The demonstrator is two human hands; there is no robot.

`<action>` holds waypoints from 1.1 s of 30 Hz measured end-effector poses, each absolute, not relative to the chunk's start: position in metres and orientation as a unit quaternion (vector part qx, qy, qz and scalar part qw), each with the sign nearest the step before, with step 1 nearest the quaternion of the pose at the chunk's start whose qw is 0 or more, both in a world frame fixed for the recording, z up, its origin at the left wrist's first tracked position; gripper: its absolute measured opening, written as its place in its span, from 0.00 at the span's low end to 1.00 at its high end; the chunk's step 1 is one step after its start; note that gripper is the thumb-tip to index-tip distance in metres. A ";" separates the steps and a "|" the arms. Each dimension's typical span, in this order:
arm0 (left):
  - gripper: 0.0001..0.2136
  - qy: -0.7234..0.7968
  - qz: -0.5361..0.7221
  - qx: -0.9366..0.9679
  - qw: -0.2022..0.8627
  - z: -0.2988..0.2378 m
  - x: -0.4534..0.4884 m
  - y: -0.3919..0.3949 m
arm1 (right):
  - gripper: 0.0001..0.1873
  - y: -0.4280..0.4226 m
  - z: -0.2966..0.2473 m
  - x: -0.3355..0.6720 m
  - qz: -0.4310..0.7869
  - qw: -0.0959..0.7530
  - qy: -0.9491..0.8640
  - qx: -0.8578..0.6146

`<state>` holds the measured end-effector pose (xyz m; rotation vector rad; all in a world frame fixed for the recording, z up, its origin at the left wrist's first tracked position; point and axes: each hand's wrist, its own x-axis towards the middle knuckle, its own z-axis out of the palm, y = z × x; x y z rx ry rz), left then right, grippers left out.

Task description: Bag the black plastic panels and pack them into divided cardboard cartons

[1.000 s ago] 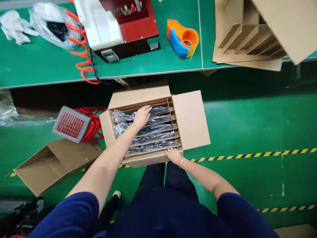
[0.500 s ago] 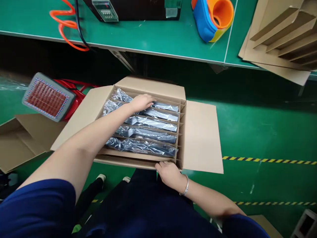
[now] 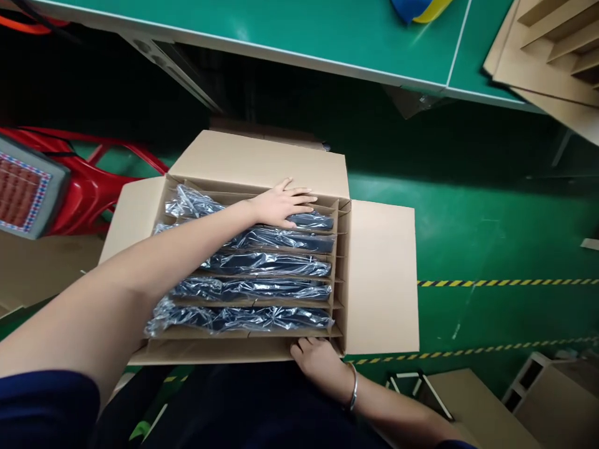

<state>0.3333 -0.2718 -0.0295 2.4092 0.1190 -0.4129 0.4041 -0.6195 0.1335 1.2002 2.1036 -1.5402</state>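
An open cardboard box [image 3: 381,274] rests on my lap, its flaps folded outward. Cardboard dividers split it into slots, and several dark items in shiny plastic bags [image 3: 262,290] lie in them. My left hand [image 3: 281,202] reaches across the box and lies flat, fingers stretched out, on the bagged item in the farthest slot. My right hand [image 3: 318,362] grips the near right edge of the box, fingers curled over the rim, a bracelet on the wrist.
A green workbench [image 3: 299,37] runs along the top, with stacked cardboard divider sets [image 3: 547,56] at its right end. A red stool with a patterned cushion [image 3: 23,190] stands at the left. More cardboard pieces [image 3: 468,408] lie on the green floor at lower right, near yellow-black tape [image 3: 505,282].
My view has dropped closer to the box. My left hand slid toward the far slot and flattened out. My right hand stays on the near edge.
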 end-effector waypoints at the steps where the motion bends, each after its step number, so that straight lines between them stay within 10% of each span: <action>1: 0.30 0.044 -0.157 0.926 0.341 -0.030 0.333 -0.271 | 0.04 -0.617 0.135 0.405 -0.537 0.144 0.722 0.412; 11: 0.26 0.038 -0.171 0.918 0.354 -0.025 0.334 -0.267 | 0.20 -0.507 0.129 0.488 -0.475 -0.103 0.649 0.585; 22: 0.21 0.064 -0.162 0.906 0.386 -0.036 0.331 -0.266 | 0.26 -0.392 0.014 0.540 -0.323 0.052 0.693 0.643; 33: 0.19 0.068 -0.132 0.899 0.412 -0.036 0.331 -0.266 | 0.31 -0.389 -0.014 0.546 -0.336 0.000 0.719 0.609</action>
